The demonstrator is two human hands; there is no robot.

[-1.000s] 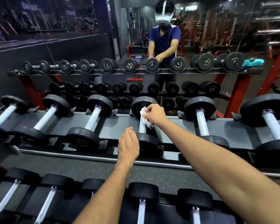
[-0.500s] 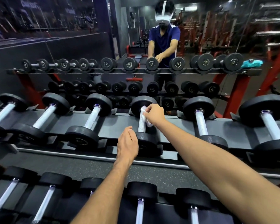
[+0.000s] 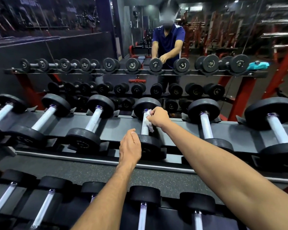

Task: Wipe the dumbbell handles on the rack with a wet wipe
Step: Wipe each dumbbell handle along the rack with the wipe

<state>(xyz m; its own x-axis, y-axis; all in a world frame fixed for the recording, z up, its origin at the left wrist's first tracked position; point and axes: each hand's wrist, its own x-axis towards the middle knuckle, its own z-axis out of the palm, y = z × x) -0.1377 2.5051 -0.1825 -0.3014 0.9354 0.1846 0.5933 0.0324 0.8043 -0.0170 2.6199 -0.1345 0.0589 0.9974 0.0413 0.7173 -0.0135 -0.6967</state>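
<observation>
On the upper shelf of the dumbbell rack, a row of black-headed dumbbells with pale knurled handles lies pointing away from the viewer. Furthest left are three untouched ones, the third dumbbell having its near head low on the shelf's front lip.

Next along, the left hand rests against the near head of the fourth dumbbell, thumb side up, its fingers loosely curved over the left edge of that black head; whether they actually clasp it cannot be told, since the fingertips are hidden behind the hand.

Just right of that, the wet wipe is a crumpled white wad lying on the upper half of this dumbbell's handle, close to the far head. The right hand pinches it from the right side, fingers curled round the wipe and pressing it to the metal, so the wipe sits between fingertips and handle. The lower part of the handle shows bare below the wipe.

To the right lie two further dumbbells, the nearer dumbbell just past the right forearm.

Behind the rack a mirror reflects the person in a dark blue shirt, and a teal cloth lies at the right end of the reflected top shelf.
</observation>
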